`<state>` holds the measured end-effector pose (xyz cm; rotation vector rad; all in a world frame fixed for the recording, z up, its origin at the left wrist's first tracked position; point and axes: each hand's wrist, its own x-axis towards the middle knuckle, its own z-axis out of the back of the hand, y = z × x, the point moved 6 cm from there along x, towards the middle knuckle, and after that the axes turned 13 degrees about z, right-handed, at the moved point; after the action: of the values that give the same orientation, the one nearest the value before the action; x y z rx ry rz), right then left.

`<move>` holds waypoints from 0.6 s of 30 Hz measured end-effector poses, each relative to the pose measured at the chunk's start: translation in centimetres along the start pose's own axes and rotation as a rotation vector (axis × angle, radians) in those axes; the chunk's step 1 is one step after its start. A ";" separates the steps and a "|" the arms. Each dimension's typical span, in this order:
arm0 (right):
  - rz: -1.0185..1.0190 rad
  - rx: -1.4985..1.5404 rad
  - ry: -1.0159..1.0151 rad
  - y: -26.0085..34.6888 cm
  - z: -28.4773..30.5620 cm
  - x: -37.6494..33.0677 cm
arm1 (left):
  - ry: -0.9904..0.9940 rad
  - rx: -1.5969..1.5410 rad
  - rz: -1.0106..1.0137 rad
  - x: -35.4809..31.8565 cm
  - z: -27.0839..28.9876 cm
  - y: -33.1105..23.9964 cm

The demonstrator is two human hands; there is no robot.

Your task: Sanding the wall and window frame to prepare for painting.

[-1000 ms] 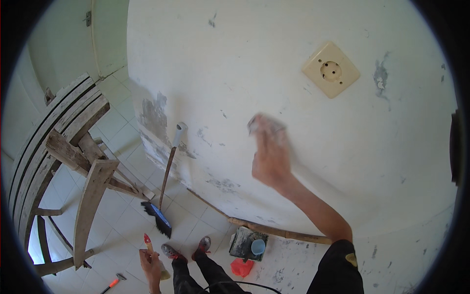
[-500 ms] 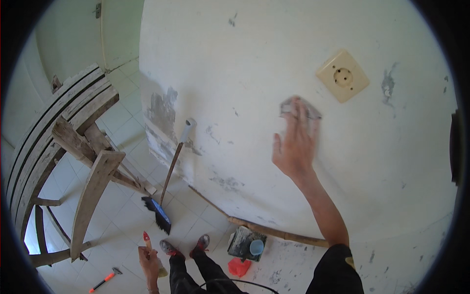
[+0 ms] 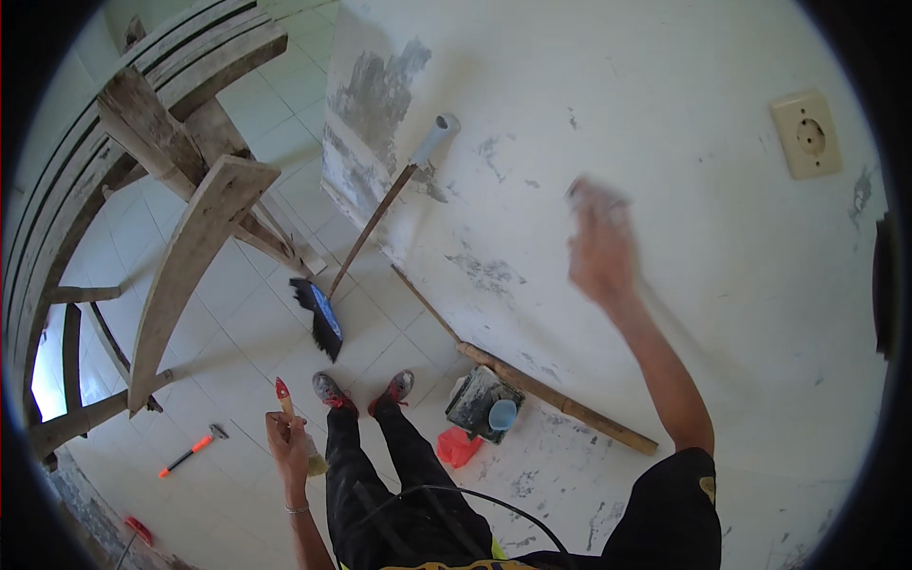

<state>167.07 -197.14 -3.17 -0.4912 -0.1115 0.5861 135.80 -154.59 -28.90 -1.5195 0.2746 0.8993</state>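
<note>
Right hand (image 3: 605, 256), grip clasping blurred flat grey pad (image 3: 619, 202), now farther from square cream plastic socket (image 3: 806, 135); likely mid-rub. Left hand (image 3: 288, 437) pinches red-tipped wooden-handled brush (image 3: 284, 395).

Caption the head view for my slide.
Right hand with a blurred greyish pad at the patchy wall; left hand holding a paintbrush.

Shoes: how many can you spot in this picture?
2. The left shoe and right shoe are side by side on the tiled floor, both being worn. Others could be hidden beyond the dark rim.
</note>
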 end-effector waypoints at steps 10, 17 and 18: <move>-0.032 -0.031 -0.040 3.2 -1.8 -1.1 | -0.010 0.023 0.082 -1.0 0.9 3.4; 0.117 0.210 0.185 6.7 -7.8 -5.4 | -0.031 0.006 0.087 -2.1 1.4 4.7; 0.044 0.133 0.132 5.9 -6.1 -4.7 | -0.043 0.012 0.085 -2.3 1.9 5.1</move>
<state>161.70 -197.99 -11.13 -0.4030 0.0631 0.5980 130.23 -154.52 -30.99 -1.4841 0.3146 0.9947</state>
